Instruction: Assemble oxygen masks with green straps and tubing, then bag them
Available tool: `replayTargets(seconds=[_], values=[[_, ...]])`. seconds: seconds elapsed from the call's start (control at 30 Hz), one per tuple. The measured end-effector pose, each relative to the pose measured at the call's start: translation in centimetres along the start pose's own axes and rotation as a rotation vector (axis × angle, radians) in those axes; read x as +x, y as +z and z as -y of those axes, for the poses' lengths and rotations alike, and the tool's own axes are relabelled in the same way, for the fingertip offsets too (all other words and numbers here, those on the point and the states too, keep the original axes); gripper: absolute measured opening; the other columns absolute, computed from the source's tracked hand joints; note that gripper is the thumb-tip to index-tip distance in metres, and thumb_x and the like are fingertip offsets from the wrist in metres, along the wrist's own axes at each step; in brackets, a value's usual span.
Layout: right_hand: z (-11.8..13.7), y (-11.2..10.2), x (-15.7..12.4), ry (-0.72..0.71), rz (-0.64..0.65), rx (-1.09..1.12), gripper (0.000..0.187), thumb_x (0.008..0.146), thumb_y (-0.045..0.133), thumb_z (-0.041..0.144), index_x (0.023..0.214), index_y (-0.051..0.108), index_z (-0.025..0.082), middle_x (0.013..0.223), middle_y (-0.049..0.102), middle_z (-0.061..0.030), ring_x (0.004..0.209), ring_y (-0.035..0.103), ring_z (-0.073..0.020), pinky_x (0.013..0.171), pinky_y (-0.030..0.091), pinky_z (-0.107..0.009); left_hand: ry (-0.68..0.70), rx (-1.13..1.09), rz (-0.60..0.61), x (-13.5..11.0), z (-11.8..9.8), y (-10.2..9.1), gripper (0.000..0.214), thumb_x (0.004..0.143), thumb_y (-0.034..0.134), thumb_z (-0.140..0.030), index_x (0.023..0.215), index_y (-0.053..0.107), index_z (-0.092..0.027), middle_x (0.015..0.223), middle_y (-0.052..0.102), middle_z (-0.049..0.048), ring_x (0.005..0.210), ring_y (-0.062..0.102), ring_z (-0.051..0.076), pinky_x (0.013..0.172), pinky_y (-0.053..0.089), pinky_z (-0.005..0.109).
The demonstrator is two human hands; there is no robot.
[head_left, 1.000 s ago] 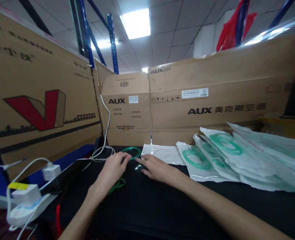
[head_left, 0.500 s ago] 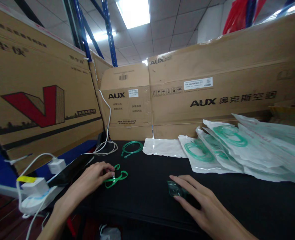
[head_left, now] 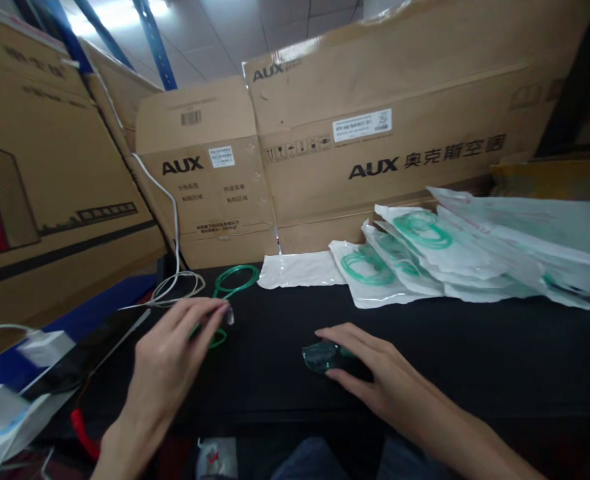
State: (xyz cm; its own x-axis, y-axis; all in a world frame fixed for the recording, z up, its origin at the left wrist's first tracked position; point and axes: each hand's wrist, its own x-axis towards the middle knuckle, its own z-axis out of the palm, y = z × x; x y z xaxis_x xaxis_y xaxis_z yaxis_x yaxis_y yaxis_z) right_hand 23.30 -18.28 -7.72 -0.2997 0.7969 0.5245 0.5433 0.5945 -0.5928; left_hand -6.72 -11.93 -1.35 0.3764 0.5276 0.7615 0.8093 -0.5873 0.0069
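My left hand [head_left: 175,347] lies over a small green strap [head_left: 218,339] on the black table [head_left: 475,353], fingertips pinched on a small clear connector at the strap's end. My right hand [head_left: 369,370] rests with fingers stretched flat over a clear green-tinted mask piece [head_left: 319,355] near the table's front. A coil of green tubing [head_left: 235,279] lies behind my left hand, untouched.
Sealed white pouches with green tubing [head_left: 425,260] are fanned along the back right, and an empty white pouch [head_left: 299,270] lies beside them. AUX cardboard boxes [head_left: 355,147] wall the back. White cables [head_left: 175,287] and a power strip [head_left: 5,413] sit at the left.
Both hands drew back from the tubing coil toward the front edge. The right hand carried the mask piece along; the left brought the green strap. The view tilted down.
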Motion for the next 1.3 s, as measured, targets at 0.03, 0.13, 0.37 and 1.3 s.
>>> replayTargets(seconds=[0.03,0.13,0.37,1.3], values=[[0.1,0.1,-0.2,0.014,0.002,0.005,0.05,0.089,0.065,0.012,0.137,0.056,0.025,0.127,0.067,-0.0075,0.116,0.065,-0.02,0.103,0.053,-0.034,0.066,-0.059,0.068,-0.2,-1.7,0.7,0.018,0.101,0.053,-0.03,0.113,0.065,-0.024,0.109,0.07,0.0043,0.098,0.067,0.019,0.095,0.051,0.032],[0.6,0.4,-0.6,0.071,0.018,-0.017,0.044,0.089,0.064,0.01,0.13,0.058,0.023,0.124,0.067,-0.008,0.113,0.066,-0.0206,0.1,0.055,-0.034,0.177,-0.218,0.244,-0.8,-5.6,3.2,0.021,0.102,0.048,-0.022,0.115,0.064,-0.025,0.11,0.07,0.0031,0.101,0.067,0.019,0.096,0.052,0.033],[1.9,-0.2,-0.7,0.09,0.064,0.057,0.038,0.089,0.069,0.014,0.122,0.058,0.027,0.119,0.067,-0.0016,0.108,0.064,-0.0159,0.097,0.051,-0.027,-0.092,-0.396,0.371,-0.9,-6.7,5.7,0.015,0.1,0.052,-0.026,0.103,0.066,-0.024,0.099,0.069,0.0011,0.082,0.067,0.015,0.078,0.053,0.027],[1.7,-0.5,-0.3,0.108,0.002,0.101,0.038,0.086,0.068,0.01,0.121,0.064,0.025,0.118,0.07,-0.0048,0.107,0.067,-0.0173,0.095,0.054,-0.027,-0.223,-0.45,0.535,-0.6,-6.0,5.3,0.023,0.093,0.06,-0.033,0.113,0.071,-0.03,0.082,0.064,-0.0029,0.061,0.056,0.013,0.061,0.044,0.024]])
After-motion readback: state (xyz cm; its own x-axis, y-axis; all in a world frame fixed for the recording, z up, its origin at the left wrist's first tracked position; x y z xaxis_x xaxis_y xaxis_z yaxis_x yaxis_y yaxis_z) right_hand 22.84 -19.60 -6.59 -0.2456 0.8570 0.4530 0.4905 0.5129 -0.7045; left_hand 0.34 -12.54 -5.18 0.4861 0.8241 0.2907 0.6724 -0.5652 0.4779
